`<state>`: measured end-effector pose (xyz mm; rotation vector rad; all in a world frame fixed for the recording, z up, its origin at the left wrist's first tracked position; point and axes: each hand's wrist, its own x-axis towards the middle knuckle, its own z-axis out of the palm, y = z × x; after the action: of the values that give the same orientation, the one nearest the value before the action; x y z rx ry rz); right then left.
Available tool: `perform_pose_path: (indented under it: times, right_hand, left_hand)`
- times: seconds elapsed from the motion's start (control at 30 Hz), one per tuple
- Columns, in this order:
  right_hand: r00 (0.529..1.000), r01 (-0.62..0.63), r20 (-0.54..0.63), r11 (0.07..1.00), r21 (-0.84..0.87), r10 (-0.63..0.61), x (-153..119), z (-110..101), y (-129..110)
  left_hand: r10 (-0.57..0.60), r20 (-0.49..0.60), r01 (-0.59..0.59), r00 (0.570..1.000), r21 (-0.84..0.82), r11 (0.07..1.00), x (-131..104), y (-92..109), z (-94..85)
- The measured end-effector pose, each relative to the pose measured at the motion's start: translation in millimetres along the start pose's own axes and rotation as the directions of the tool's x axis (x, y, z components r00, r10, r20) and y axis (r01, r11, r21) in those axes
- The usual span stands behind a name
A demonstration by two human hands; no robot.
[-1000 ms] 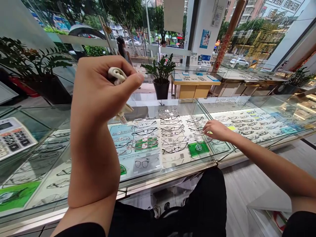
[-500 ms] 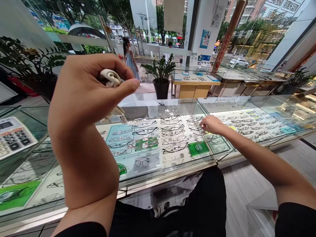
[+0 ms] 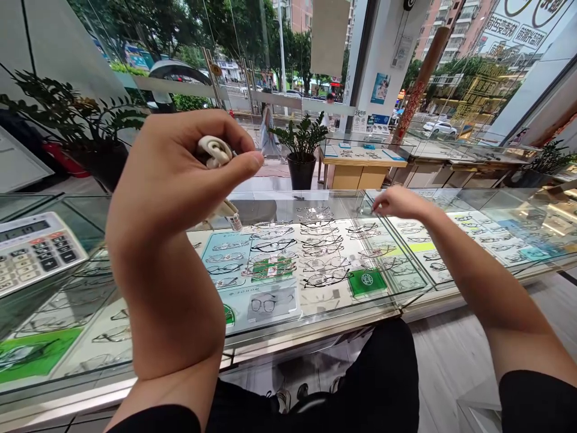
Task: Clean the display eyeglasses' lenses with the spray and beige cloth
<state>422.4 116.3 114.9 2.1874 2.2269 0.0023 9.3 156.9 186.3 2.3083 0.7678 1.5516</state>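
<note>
My left hand (image 3: 175, 174) is raised high over the glass showcase, fingers curled round a rolled whitish cloth (image 3: 215, 151). Below the palm hangs a loose end of it with a printed label (image 3: 233, 218). My right hand (image 3: 399, 202) is over the far side of the showcase, its fingers pinched together; anything between them is too small to make out. Below my hands, several rows of eyeglasses (image 3: 322, 243) lie in the glass showcase (image 3: 315, 310). Among them are a green card (image 3: 367, 281) and a light-blue display sheet (image 3: 216, 240).
A calculator (image 3: 40, 249) rests on the glass at the left. Beyond the showcase stand a potted plant (image 3: 301, 150) and a wooden display table (image 3: 360, 171). A larger plant (image 3: 85, 126) is at the far left. A person (image 3: 269, 132) is outside the glass.
My right hand has risen and moved away from the eyeglasses rows, slightly to the right. My left hand keeps its grip on the cloth. The view has tilted a little upward.
</note>
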Motion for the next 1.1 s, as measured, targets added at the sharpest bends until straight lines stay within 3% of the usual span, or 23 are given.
perform_pose_path:
  times: [0.1, 0.17, 0.33, 0.47, 0.73, 0.9, 1.1]
  right_hand:
    - [0.986, -0.007, -0.158, 0.952, 0.305, 0.058, 1.9, -51.0, -14.1]
    - [0.965, 0.077, -0.258, 0.884, 0.461, 0.050, 1.1, -68.7, -36.9]
    - [0.861, 0.451, -0.489, 0.651, 0.610, -0.138, 1.4, -64.9, -119.8]
    - [0.771, 0.565, -0.606, 0.651, 0.506, -0.198, 3.8, -54.7, -161.2]
    - [0.646, 0.623, -0.729, 0.708, 0.333, -0.227, 6.0, -46.4, -164.5]
    - [0.619, 0.628, -0.758, 0.709, 0.322, -0.204, 9.9, -44.3, -163.3]
    - [0.605, 0.668, -0.757, 0.675, 0.312, -0.248, 8.5, -45.2, -161.7]
  left_hand:
    - [-0.014, 0.068, 0.012, 0.998, 0.028, 1.000, 1.7, -0.4, 0.1]
    - [-0.017, 0.086, 0.015, 0.996, 0.032, 0.999, 3.5, -2.0, 1.8]
    - [-0.024, 0.084, 0.022, 0.996, 0.024, 0.999, 7.8, -11.6, 6.1]
    - [-0.031, 0.116, 0.029, 0.993, 0.015, 0.999, 10.5, -19.5, 5.6]
    - [-0.043, 0.215, 0.068, 0.976, -0.112, 0.991, 18.3, -35.8, 25.2]
    - [-0.035, 0.220, 0.083, 0.975, -0.215, 0.973, 23.2, -48.9, 41.6]
    - [-0.089, 0.301, 0.178, 0.949, -0.283, 0.943, 24.3, -53.1, 46.9]
